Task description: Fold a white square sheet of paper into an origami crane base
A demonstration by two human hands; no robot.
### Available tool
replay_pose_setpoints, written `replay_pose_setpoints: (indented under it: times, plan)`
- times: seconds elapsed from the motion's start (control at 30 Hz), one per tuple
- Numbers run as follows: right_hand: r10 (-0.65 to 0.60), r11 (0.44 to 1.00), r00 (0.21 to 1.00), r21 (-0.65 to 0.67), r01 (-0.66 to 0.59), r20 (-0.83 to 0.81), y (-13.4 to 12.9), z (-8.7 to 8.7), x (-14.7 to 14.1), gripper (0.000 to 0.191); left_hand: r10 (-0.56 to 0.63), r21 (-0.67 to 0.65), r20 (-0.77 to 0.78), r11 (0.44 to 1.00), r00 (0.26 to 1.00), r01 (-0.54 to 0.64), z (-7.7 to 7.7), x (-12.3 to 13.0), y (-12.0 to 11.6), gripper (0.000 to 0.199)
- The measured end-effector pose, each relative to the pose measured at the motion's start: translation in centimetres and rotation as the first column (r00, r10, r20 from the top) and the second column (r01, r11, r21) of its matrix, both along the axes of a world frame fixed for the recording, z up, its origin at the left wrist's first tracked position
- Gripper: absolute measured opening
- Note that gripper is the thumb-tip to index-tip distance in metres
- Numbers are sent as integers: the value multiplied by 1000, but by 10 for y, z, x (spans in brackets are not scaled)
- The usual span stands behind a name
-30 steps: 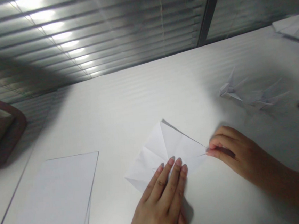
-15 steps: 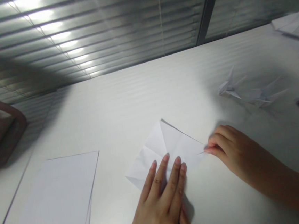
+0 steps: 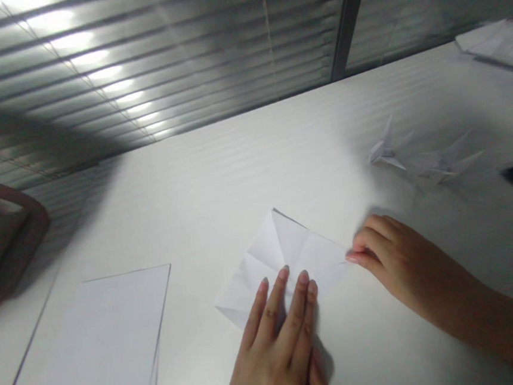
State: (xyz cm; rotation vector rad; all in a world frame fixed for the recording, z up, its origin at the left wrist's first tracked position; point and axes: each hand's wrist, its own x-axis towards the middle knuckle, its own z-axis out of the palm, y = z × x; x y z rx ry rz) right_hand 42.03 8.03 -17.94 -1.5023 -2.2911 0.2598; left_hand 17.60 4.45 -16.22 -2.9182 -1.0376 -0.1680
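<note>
paper square (image 3: 283, 244) under left hand (image 3: 274, 347)

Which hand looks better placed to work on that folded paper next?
Probably the right hand: its fingertips sit at the right corner of the folded white paper, seemingly ready to lift or fold it. The left hand lies flat across the paper, apparently holding it down.

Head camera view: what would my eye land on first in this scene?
The creased, folded white paper stands out near the middle of the white table, with the left hand spread across it and the right hand at its right corner. Up to the right sit two origami cranes, and at lower left lies a stack of white paper.
</note>
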Motion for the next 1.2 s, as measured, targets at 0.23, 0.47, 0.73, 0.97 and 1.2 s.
replay_pose_setpoints:
  times: [0.23, 0.47, 0.73, 0.97, 1.2]
  plan:
    - [-63, 994, 984, -97, 47, -167, 4, 0, 0, 14, -4, 28, 14, 1000, 1000, 4, 0, 2, 4, 47]
    - [-55, 995, 976, -96, 35, -211, 4, 0, 0, 14, 16, -94, 17, 995, 1000, -14, 18, 18, 18, 62]
    - [-74, 994, 979, -95, 57, -189, 5, 6, -5, 15, -92, -36, -17, 995, 996, 92, 13, 27, 17, 76]
    - [-89, 989, 974, -136, 62, -207, 4, 5, -5, 15, -91, -63, -50, 994, 995, 87, 4, 26, 18, 83]
    - [-83, 991, 971, -120, 57, -224, 5, 5, -5, 15, -64, -14, -60, 998, 996, 63, 6, 26, 18, 79]
